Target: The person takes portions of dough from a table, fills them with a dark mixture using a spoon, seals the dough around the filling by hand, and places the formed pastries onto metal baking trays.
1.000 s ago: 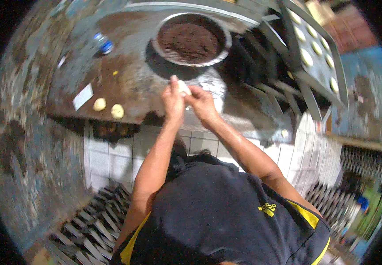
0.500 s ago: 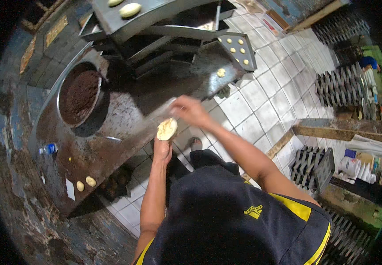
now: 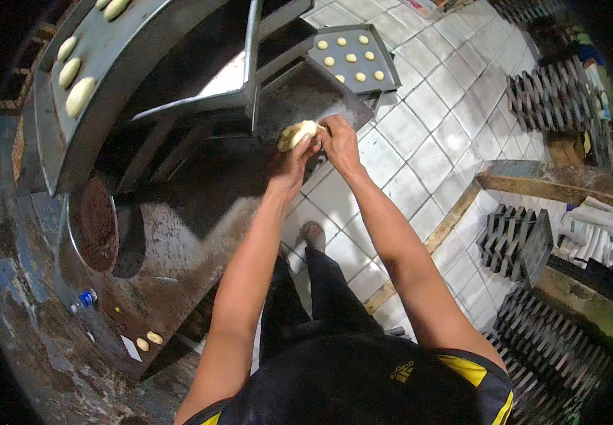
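My left hand is closed around a pale piece of dough with a mottled, yellowish brown side, held above the far end of the dark metal worktop. My right hand has its fingers bent together on the dough's right edge. Just beyond them a square tray carries several small, round dough balls. At the left, a bowl of dark brown crumbly stuff stands on the worktop, partly hidden behind raised trays.
Stacked trays at upper left carry oval dough pieces. A plastic bottle, a white card and two dough balls lie at lower left. The floor is tiled. Racks of folded metal and a wooden ledge line the right.
My view has swung rightward, away from the bowl. My right hand, apart from the dough half a second ago, is back on it, and both hands are farther forward over the worktop's end.
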`<state>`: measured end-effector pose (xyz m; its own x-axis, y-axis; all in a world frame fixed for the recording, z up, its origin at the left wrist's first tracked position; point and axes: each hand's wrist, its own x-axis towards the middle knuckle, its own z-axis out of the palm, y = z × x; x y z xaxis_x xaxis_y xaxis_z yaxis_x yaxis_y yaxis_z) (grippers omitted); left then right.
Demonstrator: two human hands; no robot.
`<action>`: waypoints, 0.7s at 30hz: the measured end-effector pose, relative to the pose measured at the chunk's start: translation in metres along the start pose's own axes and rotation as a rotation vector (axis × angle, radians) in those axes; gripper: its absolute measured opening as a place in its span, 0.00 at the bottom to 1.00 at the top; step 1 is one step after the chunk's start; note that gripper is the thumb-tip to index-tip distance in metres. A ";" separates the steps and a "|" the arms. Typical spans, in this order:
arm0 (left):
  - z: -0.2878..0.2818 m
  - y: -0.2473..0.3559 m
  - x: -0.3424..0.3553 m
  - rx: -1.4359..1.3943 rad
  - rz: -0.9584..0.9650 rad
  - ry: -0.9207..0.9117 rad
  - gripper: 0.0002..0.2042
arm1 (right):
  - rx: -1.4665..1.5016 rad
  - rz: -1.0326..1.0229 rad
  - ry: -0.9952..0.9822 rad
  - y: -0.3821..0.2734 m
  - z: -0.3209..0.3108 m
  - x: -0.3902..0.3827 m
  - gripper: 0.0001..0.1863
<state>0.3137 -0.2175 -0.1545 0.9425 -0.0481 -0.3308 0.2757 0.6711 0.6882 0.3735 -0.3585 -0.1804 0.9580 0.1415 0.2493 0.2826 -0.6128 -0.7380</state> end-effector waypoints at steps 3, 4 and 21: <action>-0.004 -0.028 0.045 -0.076 -0.067 -0.027 0.17 | 0.230 0.292 -0.053 0.016 -0.007 -0.006 0.17; -0.006 -0.037 0.053 -0.107 -0.084 -0.030 0.16 | 0.331 0.394 -0.089 0.017 -0.015 -0.013 0.19; 0.093 0.069 -0.109 0.385 -0.132 -0.009 0.28 | 0.126 -0.023 -0.154 -0.146 -0.145 -0.066 0.31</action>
<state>0.2471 -0.2348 -0.0110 0.8954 -0.1227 -0.4280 0.4435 0.3326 0.8323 0.2618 -0.3909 0.0018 0.9447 0.2774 0.1751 0.2988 -0.5074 -0.8082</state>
